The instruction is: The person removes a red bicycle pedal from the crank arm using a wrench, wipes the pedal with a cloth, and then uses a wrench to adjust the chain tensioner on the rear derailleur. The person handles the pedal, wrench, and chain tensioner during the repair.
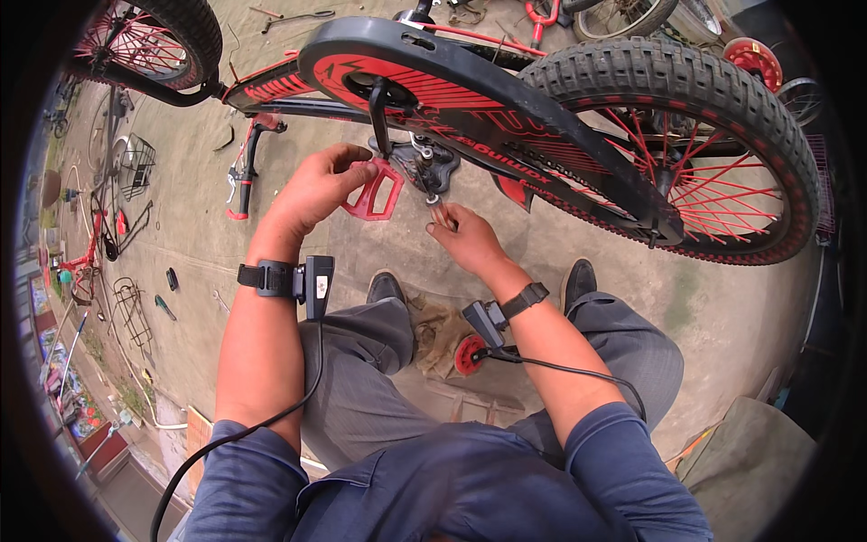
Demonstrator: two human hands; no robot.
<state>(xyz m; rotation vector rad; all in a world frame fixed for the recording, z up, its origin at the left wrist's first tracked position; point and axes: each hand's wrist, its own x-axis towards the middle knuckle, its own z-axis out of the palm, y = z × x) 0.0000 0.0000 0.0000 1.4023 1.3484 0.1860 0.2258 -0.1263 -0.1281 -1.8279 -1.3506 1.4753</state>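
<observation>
A black-and-red bicycle point(506, 135) stands upside down before me, its black saddle point(441, 172) low near the ground. My left hand point(318, 185) is closed on a red pedal point(377, 194), thumb on its edge. From the pedal a black crank arm point(379, 117) runs up to the chain guard point(361, 50). Just right of the pedal, my right hand point(470, 239) pinches a thin metal piece point(435, 206) with a rounded upper end, close beneath the saddle. Its exact kind is hard to tell, as the fingers cover part of it.
The knobbly rear wheel point(668, 72) fills the upper right; the front wheel point(149, 45) is at upper left. A handlebar point(246, 172) reaches the concrete floor. Between my feet lie a brownish cloth point(438, 330) and a small red wheel point(469, 355). A wire basket point(137, 167) and loose tools lie left.
</observation>
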